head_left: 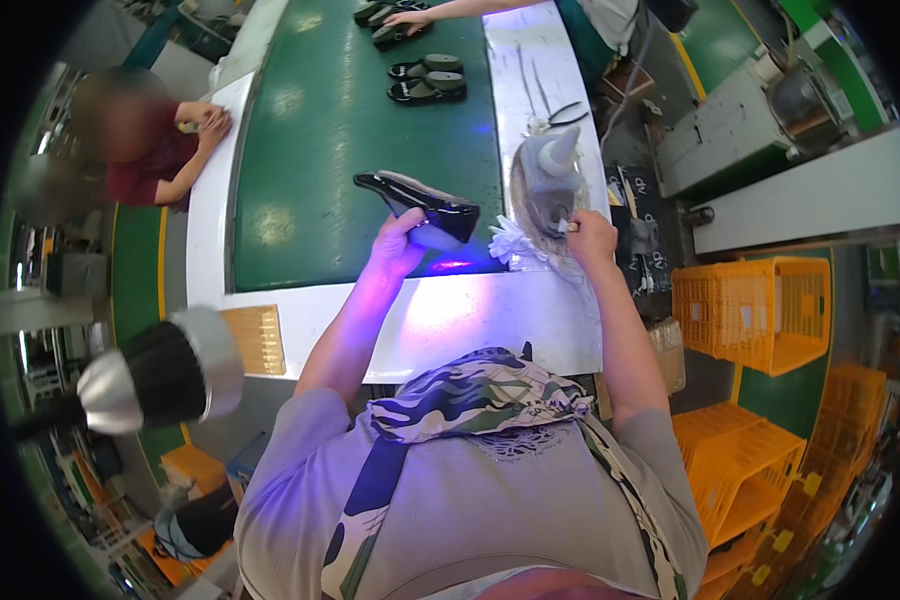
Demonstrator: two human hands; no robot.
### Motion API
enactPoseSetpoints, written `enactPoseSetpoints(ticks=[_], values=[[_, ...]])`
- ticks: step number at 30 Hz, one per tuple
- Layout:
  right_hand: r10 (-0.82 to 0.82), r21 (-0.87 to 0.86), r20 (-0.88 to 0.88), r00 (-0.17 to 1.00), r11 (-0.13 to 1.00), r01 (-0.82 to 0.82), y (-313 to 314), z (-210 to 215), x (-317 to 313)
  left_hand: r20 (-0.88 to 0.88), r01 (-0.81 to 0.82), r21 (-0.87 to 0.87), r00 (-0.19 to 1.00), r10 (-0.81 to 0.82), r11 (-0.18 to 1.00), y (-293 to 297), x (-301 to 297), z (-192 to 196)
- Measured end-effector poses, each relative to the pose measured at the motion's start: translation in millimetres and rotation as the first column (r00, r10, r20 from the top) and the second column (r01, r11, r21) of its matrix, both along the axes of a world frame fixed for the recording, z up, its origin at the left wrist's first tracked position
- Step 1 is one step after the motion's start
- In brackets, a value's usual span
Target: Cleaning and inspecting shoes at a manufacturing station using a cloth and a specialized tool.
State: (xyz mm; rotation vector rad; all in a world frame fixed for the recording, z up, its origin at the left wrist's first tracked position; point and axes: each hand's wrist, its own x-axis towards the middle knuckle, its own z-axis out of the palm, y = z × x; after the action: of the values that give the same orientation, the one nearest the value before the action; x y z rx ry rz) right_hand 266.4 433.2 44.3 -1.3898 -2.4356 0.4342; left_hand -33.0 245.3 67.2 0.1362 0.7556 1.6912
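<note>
My left hand [400, 242] is closed around a glossy black shoe [425, 205], tilted in the air above the green belt. At the right, my right hand [595, 240] pinches a small light-handled tool [571, 227], perhaps a brush, at the near edge of a plastic-lined tray [532, 205]. Within that tray stands a whitish squeeze bottle [552, 165] with a cone-shaped nozzle. Crumpled white cloth or tissue [511, 243] lies beside the tray. The tool's working end is too small to make out.
Several black shoes [427, 90] stand farther up the green belt [300, 160], where another person's hand [410, 20] touches one. A person in dark red [150, 160] leans at the left edge. Pliers [560, 118] lie beyond the tray; orange crates [750, 312] stand right; a lamp [160, 370] left.
</note>
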Motion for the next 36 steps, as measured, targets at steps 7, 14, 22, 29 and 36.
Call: enactPoseSetpoints(ticks=[7, 14, 22, 29, 36], values=[[-0.340, -0.532, -0.524, 0.781, 0.847, 0.011, 7.5, 14.7, -7.6, -0.986, 0.253, 0.156, -0.016, 0.165, 0.955, -22.4, -2.8, 91.7], [-0.493, -0.617, -0.784, 0.378, 0.549, -0.564, -22.0, 109.7, -43.5, -0.899, 0.014, 0.382, 0.237, 0.368, 0.924, -55.8, 33.1, 110.0], [-0.227, -0.340, -0.939, 0.258, 0.500, -0.796, -77.7, 186.8, -101.1, -0.726, 0.101, 0.467, -0.524, 0.446, 0.878, -90.0, 47.3, 166.2], [-0.164, -0.280, -0.960, 0.228, 0.474, -0.835, -102.9, 190.6, -130.8, -0.713, 0.092, 0.470, -0.548, 0.439, 0.878, -111.5, 50.4, 169.4], [-0.143, -0.274, -0.962, 0.234, 0.443, -0.854, -104.3, 178.0, -137.7, -0.686, 0.096, 0.523, -0.543, 0.485, 0.847, -115.1, 49.6, 163.7]])
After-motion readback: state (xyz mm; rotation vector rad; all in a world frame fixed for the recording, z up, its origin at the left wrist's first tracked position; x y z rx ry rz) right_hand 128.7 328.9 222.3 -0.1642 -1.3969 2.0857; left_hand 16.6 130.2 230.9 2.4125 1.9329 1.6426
